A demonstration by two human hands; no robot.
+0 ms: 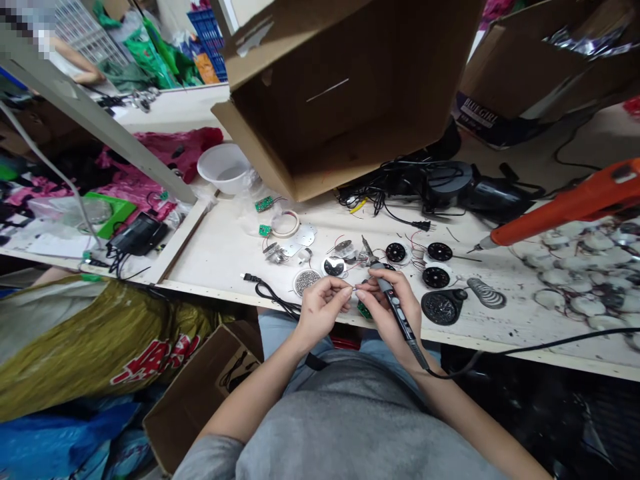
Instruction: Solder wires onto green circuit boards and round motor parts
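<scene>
My left hand (323,308) is closed in a pinch at the bench's front edge. Its fingertips meet those of my right hand (393,308), and the tiny pale piece between them is too small to name. A grey soldering iron (399,319) lies through my right hand, its tip pointing up and away, its cable trailing right. Partly hidden under my right fingers is a green circuit board (364,310). Just beyond my hands are a black-and-white round part (334,267) and a small motor-like part (344,249). A dish of small metal pieces (306,283) stands beside my left hand.
A large cardboard box (350,100) stands tilted behind the work area. An orange-red power screwdriver (570,203) juts in from the right above many white parts (590,273). Nearby are a black dish (443,307), a metal coil (486,293), a tape roll (295,233) and a white bowl (224,170).
</scene>
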